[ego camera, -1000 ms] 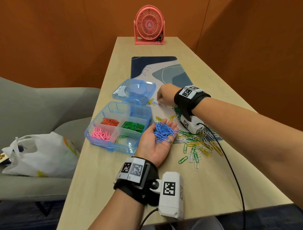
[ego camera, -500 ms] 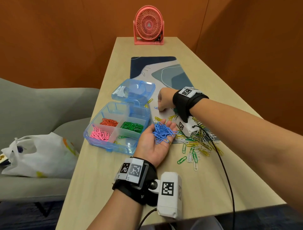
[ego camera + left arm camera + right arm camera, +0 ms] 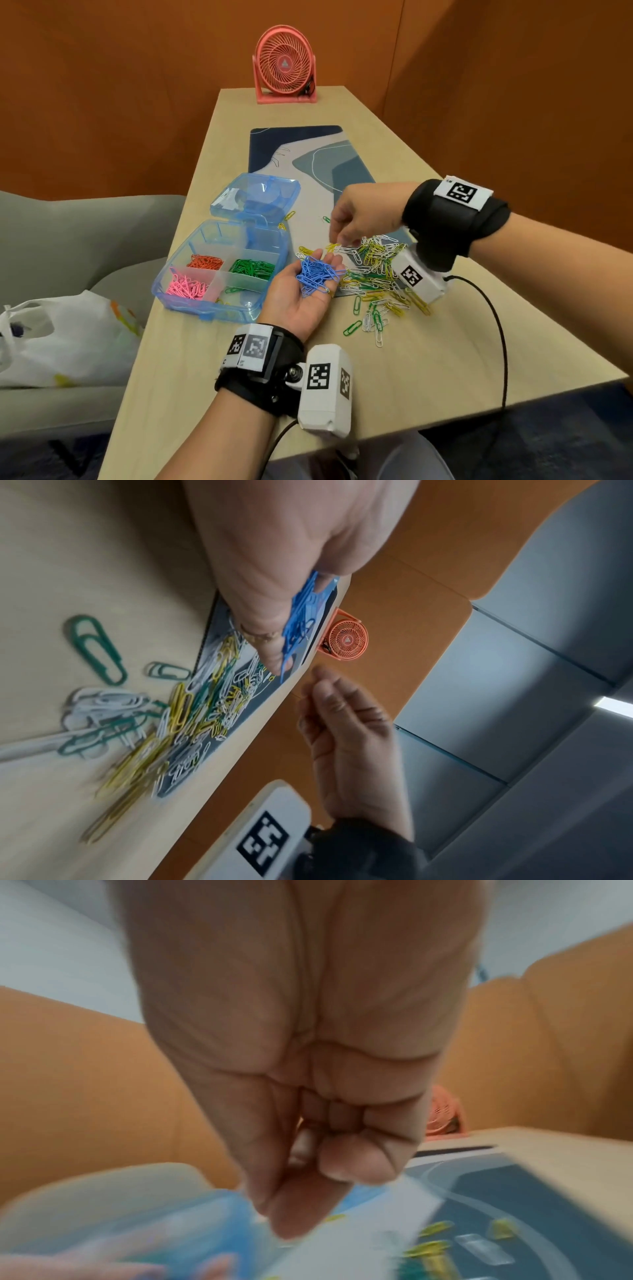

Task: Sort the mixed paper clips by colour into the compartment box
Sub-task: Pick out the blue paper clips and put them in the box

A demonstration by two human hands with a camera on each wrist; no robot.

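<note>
A translucent blue compartment box sits open at the table's left edge, holding orange clips, green clips and pink clips, while blue clips fill an upturned palm and mixed clips sprawl nearby.

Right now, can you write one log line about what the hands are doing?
left hand: palm up, cupping blue clips | right hand: fingers bunched above mixed pile | box: orange, green, pink sorted
</note>
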